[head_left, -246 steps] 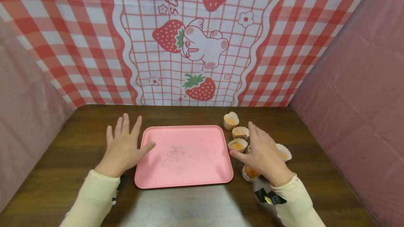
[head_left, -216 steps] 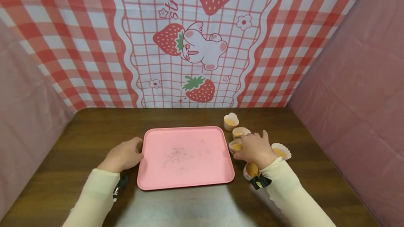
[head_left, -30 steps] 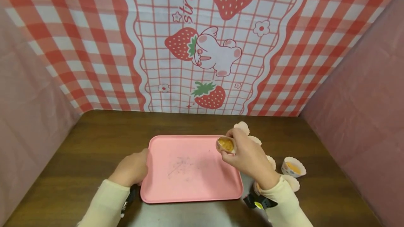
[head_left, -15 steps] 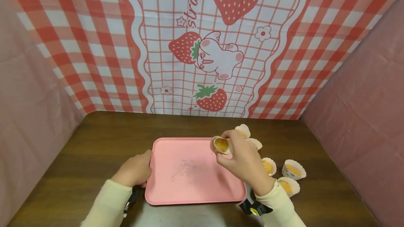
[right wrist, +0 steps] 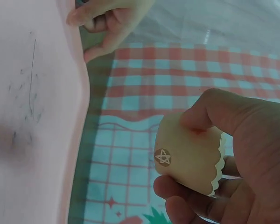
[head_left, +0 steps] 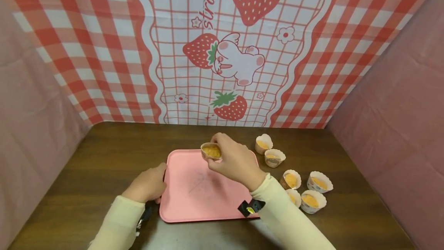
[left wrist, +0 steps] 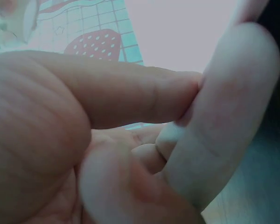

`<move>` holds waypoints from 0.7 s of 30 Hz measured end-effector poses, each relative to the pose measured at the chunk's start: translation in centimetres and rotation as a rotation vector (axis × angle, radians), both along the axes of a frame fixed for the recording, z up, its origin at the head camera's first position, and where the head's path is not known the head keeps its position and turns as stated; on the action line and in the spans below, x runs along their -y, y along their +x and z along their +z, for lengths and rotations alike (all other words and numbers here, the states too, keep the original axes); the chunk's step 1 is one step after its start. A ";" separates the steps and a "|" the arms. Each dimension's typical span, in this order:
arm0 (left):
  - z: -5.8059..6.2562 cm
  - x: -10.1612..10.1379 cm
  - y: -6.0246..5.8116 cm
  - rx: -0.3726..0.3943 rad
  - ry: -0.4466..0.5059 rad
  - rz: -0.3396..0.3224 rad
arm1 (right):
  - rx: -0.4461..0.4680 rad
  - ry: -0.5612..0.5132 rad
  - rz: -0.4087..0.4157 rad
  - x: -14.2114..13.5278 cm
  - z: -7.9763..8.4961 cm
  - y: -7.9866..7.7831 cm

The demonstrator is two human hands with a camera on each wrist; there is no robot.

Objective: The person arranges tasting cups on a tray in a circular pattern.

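My right hand [head_left: 237, 161] holds a cupcake [head_left: 211, 151] in a paper cup above the back part of the pink tray [head_left: 180, 203]. Its yellow-brown top faces the camera in the head view. In the right wrist view, thumb and fingers pinch the cup [right wrist: 177, 149] from both sides; a star print and scalloped rim show. My left hand [head_left: 148, 184] grips the tray's left edge, fingers curled at the rim. The left wrist view shows the left hand's fingers [left wrist: 140, 95] close up, with the pale tray partly behind them.
Right of the tray, several more cupcakes in scalloped paper cups stand on the dark wooden table [head_left: 118, 146]: two at the back [head_left: 275, 158] and a cluster nearer the front [head_left: 313, 201]. A checked strawberry cloth [head_left: 229, 61] hangs behind, with pink cloth on both sides.
My right hand has picked up a cupcake from the right side and carried it left over the tray. The left hand, spread open at first, now grips the tray's edge.
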State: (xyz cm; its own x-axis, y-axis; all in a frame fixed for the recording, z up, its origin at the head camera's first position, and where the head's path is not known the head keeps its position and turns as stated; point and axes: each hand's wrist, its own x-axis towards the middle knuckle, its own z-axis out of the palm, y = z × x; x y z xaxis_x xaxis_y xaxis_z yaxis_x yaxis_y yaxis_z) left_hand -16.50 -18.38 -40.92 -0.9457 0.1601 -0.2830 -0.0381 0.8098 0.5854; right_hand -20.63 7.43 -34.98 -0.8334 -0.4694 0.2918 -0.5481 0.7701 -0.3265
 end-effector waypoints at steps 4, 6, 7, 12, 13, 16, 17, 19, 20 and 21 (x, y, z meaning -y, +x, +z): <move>0.0 0.0 0.0 -0.005 0.000 0.005 | 0.050 0.044 0.015 1.8 -0.5 -1.5; -0.1 -0.1 0.0 -0.012 -0.001 0.003 | 0.062 0.069 0.015 2.5 -0.8 -2.2; -0.1 -0.1 0.0 -0.016 -0.004 0.003 | 0.065 0.083 0.014 2.8 -1.0 -2.5; -0.1 0.0 0.0 -0.026 -0.005 0.001 | 0.094 0.123 0.001 3.8 -1.5 -3.6; -0.1 0.0 0.0 -0.029 -0.004 0.002 | 0.098 0.130 -0.004 3.9 -1.6 -3.8; 0.0 0.0 0.1 -0.038 -0.004 0.001 | 0.102 0.145 -0.014 4.2 -2.0 -4.2; 0.0 -0.1 0.1 -0.041 -0.007 0.001 | 0.102 0.150 -0.015 4.3 -2.1 -4.4; 0.0 -0.1 0.1 -0.046 -0.012 0.000 | 0.104 0.161 -0.015 4.4 -2.4 -4.6; 0.0 -0.1 0.1 -0.045 -0.013 -0.001 | 0.104 0.165 -0.014 4.5 -2.5 -4.7; 0.0 -0.1 0.1 -0.046 -0.014 -0.001 | 0.108 0.168 -0.012 4.5 -2.6 -4.8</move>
